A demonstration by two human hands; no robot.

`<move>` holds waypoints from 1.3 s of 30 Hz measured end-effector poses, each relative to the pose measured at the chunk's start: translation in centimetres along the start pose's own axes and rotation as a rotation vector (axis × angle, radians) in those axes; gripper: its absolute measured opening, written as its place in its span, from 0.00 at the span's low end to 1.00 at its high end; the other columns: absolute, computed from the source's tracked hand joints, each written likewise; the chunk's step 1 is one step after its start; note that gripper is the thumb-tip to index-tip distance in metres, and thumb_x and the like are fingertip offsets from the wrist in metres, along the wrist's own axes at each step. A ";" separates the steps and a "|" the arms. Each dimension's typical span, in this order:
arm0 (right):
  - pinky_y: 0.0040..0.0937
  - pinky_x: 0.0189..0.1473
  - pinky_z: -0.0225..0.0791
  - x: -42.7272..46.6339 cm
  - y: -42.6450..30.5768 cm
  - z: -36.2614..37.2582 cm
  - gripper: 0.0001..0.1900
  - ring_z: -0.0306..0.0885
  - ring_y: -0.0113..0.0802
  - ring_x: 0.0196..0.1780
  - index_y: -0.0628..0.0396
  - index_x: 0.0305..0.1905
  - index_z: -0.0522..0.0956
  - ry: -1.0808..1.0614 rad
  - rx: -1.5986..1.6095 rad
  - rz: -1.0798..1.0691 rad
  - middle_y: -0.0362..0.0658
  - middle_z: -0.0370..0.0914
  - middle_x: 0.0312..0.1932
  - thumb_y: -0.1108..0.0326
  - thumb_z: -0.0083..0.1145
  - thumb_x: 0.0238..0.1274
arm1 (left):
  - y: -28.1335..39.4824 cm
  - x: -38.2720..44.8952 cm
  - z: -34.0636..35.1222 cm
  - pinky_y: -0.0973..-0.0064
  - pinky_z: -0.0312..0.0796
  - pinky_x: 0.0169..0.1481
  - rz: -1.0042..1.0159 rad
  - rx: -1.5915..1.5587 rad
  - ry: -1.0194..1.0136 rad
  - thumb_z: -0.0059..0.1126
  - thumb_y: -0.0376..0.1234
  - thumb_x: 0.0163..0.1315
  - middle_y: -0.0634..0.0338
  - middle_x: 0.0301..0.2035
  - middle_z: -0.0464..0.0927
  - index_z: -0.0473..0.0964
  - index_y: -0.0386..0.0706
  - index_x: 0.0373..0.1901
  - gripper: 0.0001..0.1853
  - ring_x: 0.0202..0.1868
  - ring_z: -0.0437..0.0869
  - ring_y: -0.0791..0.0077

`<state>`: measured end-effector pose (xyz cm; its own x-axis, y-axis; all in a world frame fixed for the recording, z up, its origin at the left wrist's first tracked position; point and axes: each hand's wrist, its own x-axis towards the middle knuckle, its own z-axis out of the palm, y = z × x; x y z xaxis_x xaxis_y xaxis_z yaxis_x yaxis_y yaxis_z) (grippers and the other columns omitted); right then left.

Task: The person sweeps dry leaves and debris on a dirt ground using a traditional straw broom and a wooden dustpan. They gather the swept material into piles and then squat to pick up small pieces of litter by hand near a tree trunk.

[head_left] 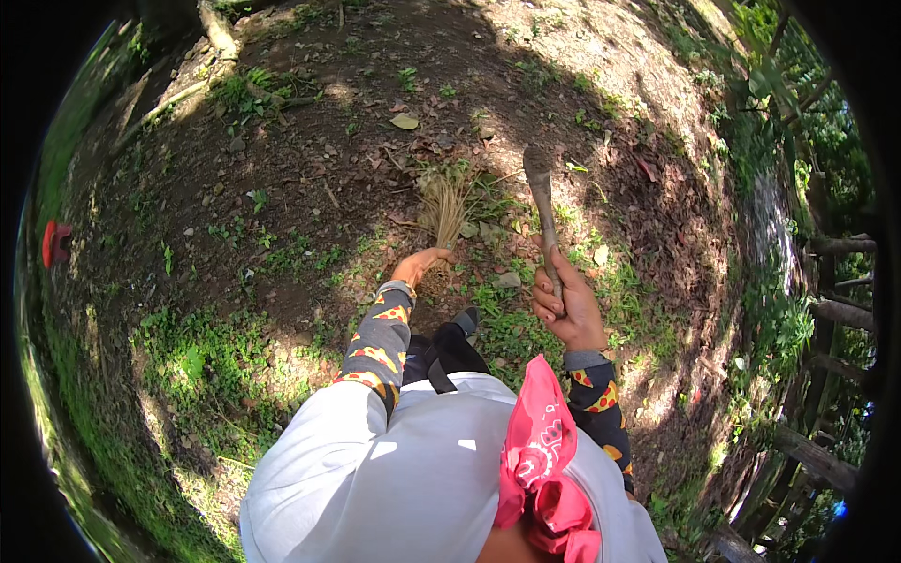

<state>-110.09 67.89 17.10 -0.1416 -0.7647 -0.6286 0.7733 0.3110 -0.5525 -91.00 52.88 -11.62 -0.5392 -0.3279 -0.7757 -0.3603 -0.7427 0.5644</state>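
My left hand (424, 265) is closed around the near end of a bundle of dry, straw-like stems (445, 204), which fans out over the leaf litter away from me. Whether the bundle is rooted or loose cannot be told. In my right hand (571, 299) I grip the handle of a short hand tool (545, 204). Its flat, widened blade points away from me and looks caked with soil. The tool is held up to the right of the stems, apart from them. Part of its handle is hidden by my fingers.
Dark soil (295, 148) with dead leaves and low green weeds (204, 352) surrounds me. A fallen branch (176, 95) lies at the upper left. A red object (55, 243) stands at the far left. Wooden poles (841, 313) line the right edge. A pink bandana (538, 450) hangs at my chest.
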 end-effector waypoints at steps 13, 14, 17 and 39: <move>0.21 0.14 0.52 4.2 -5.6 -6.6 0.21 0.53 0.17 0.13 0.46 0.67 0.67 -0.002 0.018 0.061 0.32 0.61 0.21 0.52 0.46 0.76 | 1.8 -10.4 -8.7 0.71 0.78 0.37 0.081 0.032 -0.101 0.59 0.24 0.56 0.54 0.53 0.73 0.40 0.51 0.79 0.52 0.35 0.83 0.71; 0.21 0.14 0.52 4.6 -5.9 -6.5 0.21 0.53 0.17 0.13 0.46 0.67 0.67 -0.012 0.009 0.070 0.32 0.61 0.21 0.52 0.46 0.76 | 1.6 -10.6 -10.7 0.72 0.77 0.45 0.132 0.086 -0.004 0.61 0.25 0.55 0.53 0.54 0.72 0.39 0.48 0.79 0.53 0.39 0.82 0.71; 0.21 0.15 0.52 5.5 -6.6 -6.2 0.21 0.52 0.17 0.14 0.46 0.67 0.66 -0.027 0.000 0.089 0.32 0.61 0.21 0.52 0.45 0.76 | 0.6 -7.9 -15.8 0.61 0.73 0.56 0.144 0.275 0.418 0.60 0.27 0.59 0.45 0.62 0.69 0.45 0.41 0.77 0.47 0.52 0.81 0.59; 0.20 0.14 0.51 16.5 -13.2 2.2 0.22 0.53 0.16 0.13 0.47 0.69 0.64 -0.049 0.028 0.054 0.32 0.62 0.21 0.54 0.45 0.77 | 14.9 -1.8 -14.0 0.66 0.76 0.48 -0.110 0.060 -0.365 0.62 0.29 0.52 0.55 0.47 0.76 0.49 0.44 0.76 0.48 0.41 0.81 0.67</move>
<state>-121.29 49.92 15.21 -0.0697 -0.7741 -0.6292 0.7960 0.3370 -0.5028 -84.76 34.21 -5.73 -0.7266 -0.0102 -0.6870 -0.4691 -0.7232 0.5069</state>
